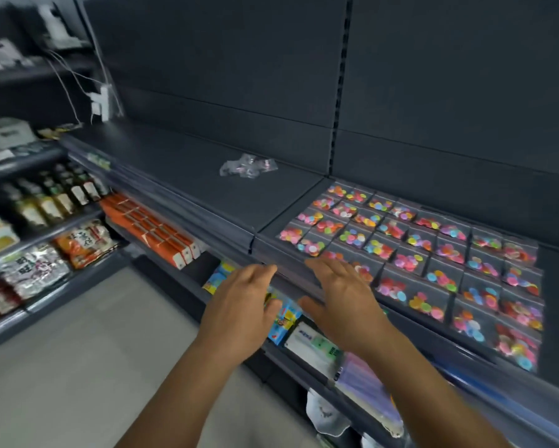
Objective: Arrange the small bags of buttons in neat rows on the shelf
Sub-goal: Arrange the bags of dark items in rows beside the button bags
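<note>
Several small clear bags of coloured buttons [410,253] lie flat in neat rows on the right section of the dark shelf [187,176]. A loose crumpled clear bag [247,165] lies alone near the back of the left section. My left hand [239,305] hovers in front of the shelf's front edge, fingers apart, holding nothing. My right hand [339,295] hovers over the front edge beside the nearest bags, fingers spread, also holding nothing.
Below the shelf sit orange boxes [155,231], blue packets [284,318] and white packs [313,344]. At the left stand bottles [55,195] and snack bags [84,240] on another rack. White cables and a plug [100,101] hang at the back left. Grey floor [78,367] lies below.
</note>
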A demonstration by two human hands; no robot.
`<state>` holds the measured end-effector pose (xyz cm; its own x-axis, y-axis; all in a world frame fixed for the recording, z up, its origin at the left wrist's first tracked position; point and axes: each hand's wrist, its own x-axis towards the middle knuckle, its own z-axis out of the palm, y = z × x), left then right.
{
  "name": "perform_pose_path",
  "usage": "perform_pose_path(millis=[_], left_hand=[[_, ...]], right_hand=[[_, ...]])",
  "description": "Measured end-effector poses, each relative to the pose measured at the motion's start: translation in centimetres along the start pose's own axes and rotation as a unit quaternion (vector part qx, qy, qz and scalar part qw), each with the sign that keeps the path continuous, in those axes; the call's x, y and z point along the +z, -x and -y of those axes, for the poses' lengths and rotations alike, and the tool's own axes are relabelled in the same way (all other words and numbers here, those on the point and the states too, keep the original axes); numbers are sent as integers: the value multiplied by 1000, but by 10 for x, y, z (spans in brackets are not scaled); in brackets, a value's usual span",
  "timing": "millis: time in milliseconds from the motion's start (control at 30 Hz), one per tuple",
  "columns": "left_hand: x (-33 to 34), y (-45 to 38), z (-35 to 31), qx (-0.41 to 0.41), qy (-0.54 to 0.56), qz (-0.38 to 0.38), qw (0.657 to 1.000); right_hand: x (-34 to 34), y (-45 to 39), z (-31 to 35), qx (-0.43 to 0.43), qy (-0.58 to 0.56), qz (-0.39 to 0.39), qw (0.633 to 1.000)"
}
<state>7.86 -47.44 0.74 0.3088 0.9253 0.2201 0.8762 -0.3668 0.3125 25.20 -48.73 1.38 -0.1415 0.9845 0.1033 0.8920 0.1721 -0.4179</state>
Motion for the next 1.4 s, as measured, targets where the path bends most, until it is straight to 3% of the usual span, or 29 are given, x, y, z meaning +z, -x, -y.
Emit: perform_pose_path(millis=[467,933,1200,1400], left_hand=[[-10,-112,118,-48,19,-8,999],[5,-282,184,-18,28,-6,999],[28,-360,224,10,1,60,998],[41,-381,246,52,6,107,993]], right_hand=[[36,-178,35,-54,-1,36,998],[36,-337,3,1,-30,60,998],[60,-398,1,65,2,78,995],[82,-414,1,63,53,107,991]])
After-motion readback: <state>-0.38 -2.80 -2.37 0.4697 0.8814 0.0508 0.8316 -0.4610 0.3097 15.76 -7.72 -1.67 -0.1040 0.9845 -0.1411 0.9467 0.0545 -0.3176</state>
